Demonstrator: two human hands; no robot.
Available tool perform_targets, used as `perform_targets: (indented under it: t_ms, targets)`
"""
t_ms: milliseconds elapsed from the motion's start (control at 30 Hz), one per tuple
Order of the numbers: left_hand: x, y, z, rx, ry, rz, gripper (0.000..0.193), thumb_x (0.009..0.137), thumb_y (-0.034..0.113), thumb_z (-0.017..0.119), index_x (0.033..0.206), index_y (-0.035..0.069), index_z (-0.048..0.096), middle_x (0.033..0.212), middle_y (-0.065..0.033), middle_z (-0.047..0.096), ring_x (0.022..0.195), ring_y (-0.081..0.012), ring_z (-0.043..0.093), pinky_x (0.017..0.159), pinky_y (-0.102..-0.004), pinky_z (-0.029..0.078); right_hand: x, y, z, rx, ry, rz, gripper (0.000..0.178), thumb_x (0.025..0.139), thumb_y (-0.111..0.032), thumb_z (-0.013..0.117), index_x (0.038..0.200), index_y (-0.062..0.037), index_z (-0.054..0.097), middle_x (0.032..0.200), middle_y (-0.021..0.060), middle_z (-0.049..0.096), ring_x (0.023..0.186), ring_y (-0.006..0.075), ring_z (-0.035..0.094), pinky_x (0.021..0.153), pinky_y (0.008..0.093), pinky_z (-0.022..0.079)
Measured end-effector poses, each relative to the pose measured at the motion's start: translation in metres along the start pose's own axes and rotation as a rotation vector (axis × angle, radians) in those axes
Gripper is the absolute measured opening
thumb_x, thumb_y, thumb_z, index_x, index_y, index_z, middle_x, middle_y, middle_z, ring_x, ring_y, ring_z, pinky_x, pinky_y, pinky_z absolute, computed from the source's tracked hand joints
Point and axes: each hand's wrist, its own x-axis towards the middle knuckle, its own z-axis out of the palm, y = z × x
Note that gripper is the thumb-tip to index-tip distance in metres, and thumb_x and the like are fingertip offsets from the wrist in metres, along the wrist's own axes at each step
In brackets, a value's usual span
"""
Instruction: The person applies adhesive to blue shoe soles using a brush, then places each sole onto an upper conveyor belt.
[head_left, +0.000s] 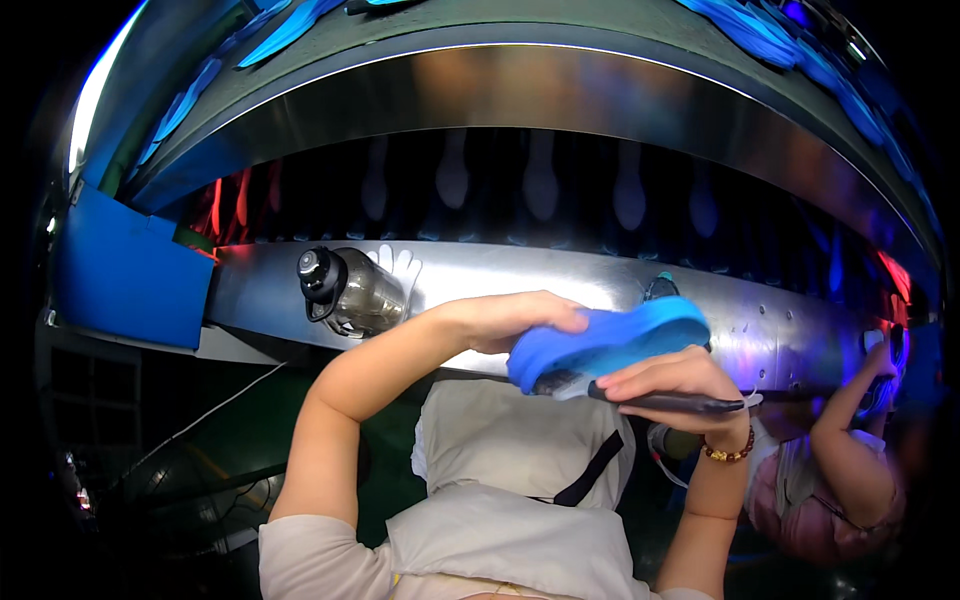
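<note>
A blue shoe sole, lighter blue toward its right end, is held up over my lap. My left hand grips its left end, thumb on top. In my right hand is a brush with a dark handle. Its bristle end meets the lower left part of the sole, though exact contact is hard to make out. The fingers of my right hand lie close along the sole's lower edge.
On the metal ledge stand a dark-lidded clear bottle by a white glove, and a small dark object behind the sole. Above runs a conveyor carrying blue soles. A co-worker sits at the right.
</note>
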Motion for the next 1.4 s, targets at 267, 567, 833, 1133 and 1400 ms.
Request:
perform_targets:
  t_ms: [267,567,833,1133,1400]
  targets:
    - [-0.014,0.005,-0.003,0.101,0.053,-0.008,0.060,0.082,0.037,0.052,0.122,-0.006,0.041,0.115,-0.0194,0.051,0.101,-0.0231,0.052,0.087,-0.0307,0.041,0.002,0.006,-0.014,-0.060,0.004,0.004,0.017,0.067,0.001,0.068,0.083,0.0014,0.064,0.088,0.0147,0.064,0.087,0.0248,0.063,0.075,0.0309,0.050]
    - [-0.035,0.003,-0.012,-0.087,0.216,0.065,0.059,0.076,0.034,0.055,0.118,-0.005,0.046,0.115,-0.0190,0.051,0.102,-0.0252,0.052,0.090,-0.0328,0.040,-0.010,0.016,-0.014,-0.012,0.266,0.162,0.018,0.067,0.004,0.066,0.085,0.0004,0.064,0.088,0.0124,0.065,0.087,0.0219,0.063,0.078,0.0290,0.049]
    - [-0.049,-0.011,-0.037,-0.110,0.219,0.211,0.055,0.080,0.034,0.052,0.117,-0.005,0.047,0.115,-0.0173,0.052,0.101,-0.0242,0.052,0.089,-0.0323,0.040,-0.018,0.004,-0.005,-0.003,0.420,0.356,0.020,0.067,0.004,0.066,0.086,0.0009,0.064,0.090,0.0157,0.064,0.080,0.0215,0.064,0.074,0.0287,0.050]
    - [-0.029,-0.024,-0.055,-0.530,0.220,0.464,0.069,0.080,0.057,0.044,0.118,0.000,0.047,0.116,-0.0158,0.052,0.104,-0.0277,0.051,0.093,-0.0412,0.037,-0.013,0.001,0.008,-0.038,0.428,-0.051,0.020,0.061,0.002,0.066,0.082,0.0010,0.064,0.081,0.0118,0.066,0.089,0.0235,0.057,0.080,0.0308,0.043]
    - [0.045,-0.068,-0.034,-0.668,0.147,0.503,0.087,0.076,0.073,0.016,0.125,0.005,0.038,0.115,-0.0180,0.049,0.105,-0.0312,0.049,0.091,-0.0448,0.039,0.012,0.059,0.041,0.036,0.622,0.180,0.015,0.066,-0.001,0.066,0.080,0.0019,0.064,0.087,0.0143,0.061,0.083,0.0209,0.060,0.075,0.0272,0.046]
